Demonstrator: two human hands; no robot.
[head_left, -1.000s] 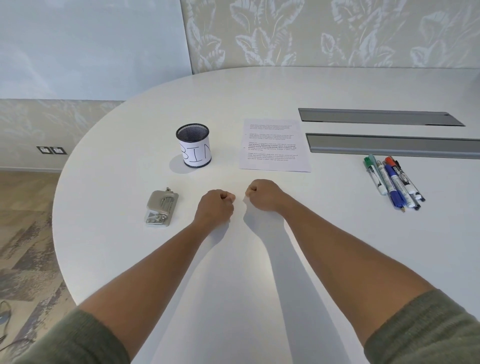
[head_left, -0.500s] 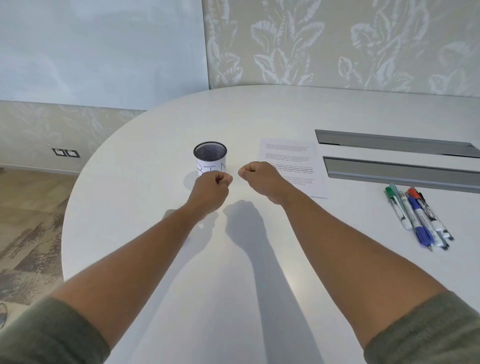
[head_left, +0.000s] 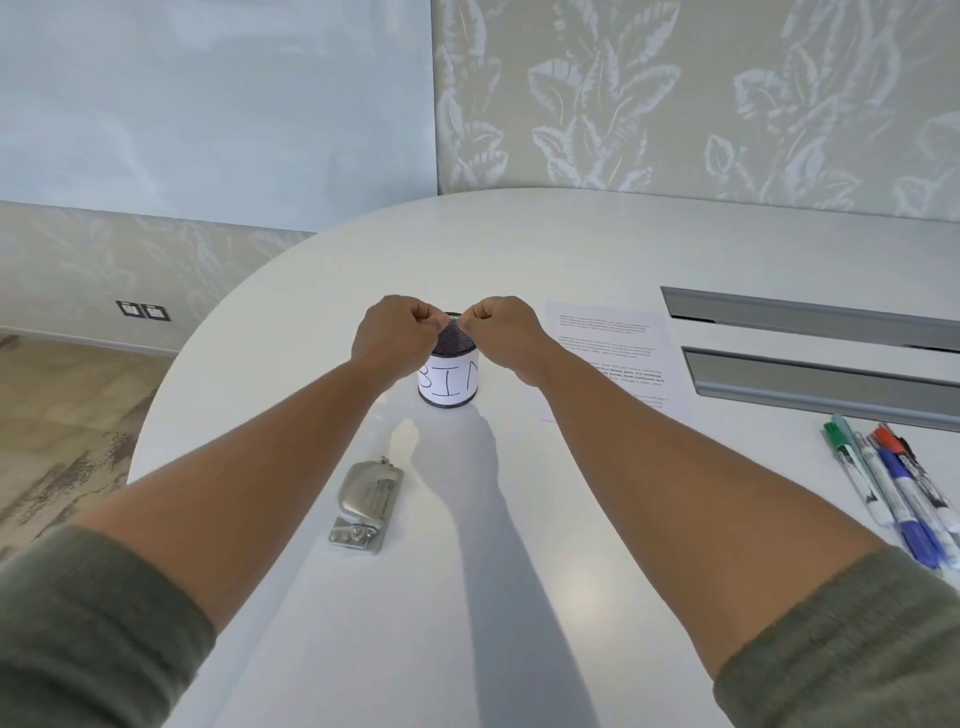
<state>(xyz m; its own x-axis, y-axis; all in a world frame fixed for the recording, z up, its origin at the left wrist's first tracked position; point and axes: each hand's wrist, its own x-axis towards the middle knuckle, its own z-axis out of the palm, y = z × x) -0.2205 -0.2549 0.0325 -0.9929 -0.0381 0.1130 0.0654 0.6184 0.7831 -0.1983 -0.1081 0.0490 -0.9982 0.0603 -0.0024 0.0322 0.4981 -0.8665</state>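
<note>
Green knit sleeves (head_left: 93, 623) nearest. Brushed-metal hole punch (head_left: 366, 506) lies flat between the forearms on the smooth white table (head_left: 571, 249). Left hand (head_left: 395, 332) and right hand (head_left: 506, 330) are both tight fists with nothing visible inside, knuckles nearly meeting over the round black mesh cup (head_left: 448, 382), paper label BIN, upright, mid-table. Printed sheet (head_left: 608, 343) just right of it; markers (head_left: 893, 493) well apart. Open tabletop runs from behind the cup to the curved far edge.

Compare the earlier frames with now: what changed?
Both fists, left hand and right hand, rose from the table and moved forward to hover over the mesh cup marked BIN; nothing visibly taken or released. Cup, hole punch, sheet and markers stayed put.
</note>
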